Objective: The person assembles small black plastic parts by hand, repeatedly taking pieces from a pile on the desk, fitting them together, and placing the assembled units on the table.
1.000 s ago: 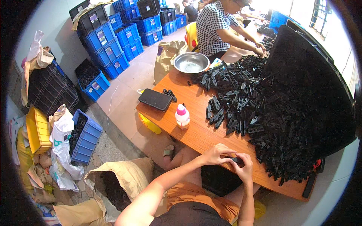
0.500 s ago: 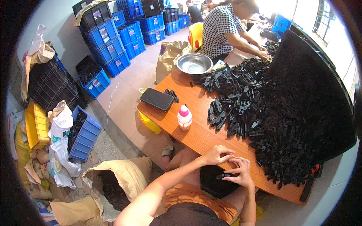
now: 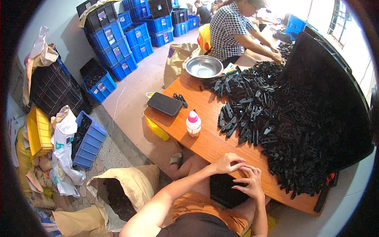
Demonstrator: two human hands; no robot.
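Note:
At the near edge of the wooden table (image 3: pixel 209 132), my left hand (image 3: pixel 228 163) has its fingers curled together at the tips; whatever they may hold is hidden. My right hand (image 3: pixel 251 182) is beside it, fingertips close to the left ones. Its thumb and fingers are apart and I see nothing between them. Below both hands, over my lap, is a black thing (image 3: pixel 223 192) whose shape I cannot make out. To the right of my hands, a big heap of black plastic clips (image 3: pixel 252 106) covers much of the table.
A pink-capped bottle (image 3: pixel 193 124), a black phone-like slab (image 3: pixel 164 104) and a metal bowl (image 3: pixel 204 66) stand on the table. A large black panel (image 3: pixel 327 102) rises at the right. Across the table a person (image 3: pixel 231 33) handles clips. An open paper sack (image 3: pixel 134 183) stands at my left.
A black clip that was between my right thumb and fingers is gone from that hand. The right fingers have spread a little. My left hand has hardly moved.

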